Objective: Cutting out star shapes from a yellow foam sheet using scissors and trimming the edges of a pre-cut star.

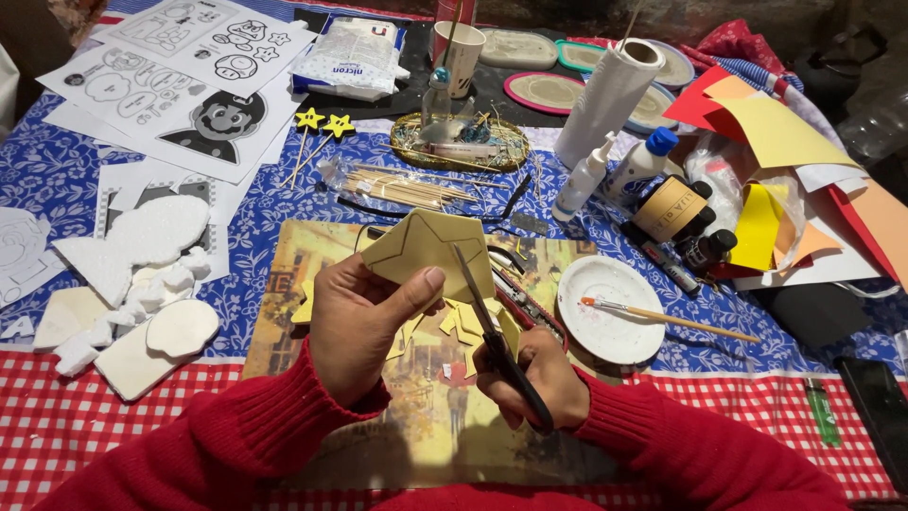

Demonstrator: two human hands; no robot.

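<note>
Yellow foam star [426, 248], scissors [492, 326], hands.

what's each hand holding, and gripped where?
Left hand pinches the yellow foam star at its lower left edge, thumb on top. Right hand holds the black scissors by the handles.

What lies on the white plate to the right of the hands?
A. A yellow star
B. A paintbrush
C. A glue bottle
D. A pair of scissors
B: a paintbrush with a wooden handle rests across the white plate, while the scissors are in the right hand, cutting the yellow shape held by the left hand.
</note>
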